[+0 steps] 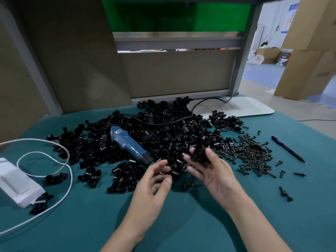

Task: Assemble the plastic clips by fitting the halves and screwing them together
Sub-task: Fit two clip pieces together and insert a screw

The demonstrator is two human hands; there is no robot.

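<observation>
Both arms came in from the near edge, bare to the wrist, hands close together but apart. The left hand [156, 180] had its palm turned toward the right, fingers loosely curled and thumb near the index tip; motion blur hid whether anything sat between them. The right hand [212, 168], palm tilted up and inward, held a black clip [199, 154] between thumb and curled fingers.

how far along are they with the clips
Early, it seems. Done: nothing certain; a few clips lying apart at the left may be assembled. In hand: the right hand grips a blurred black clip piece; the left hand hovers close by. Left: the big pile of clip halves, the heap of screws, and the electric screwdriver lying unheld.
</observation>
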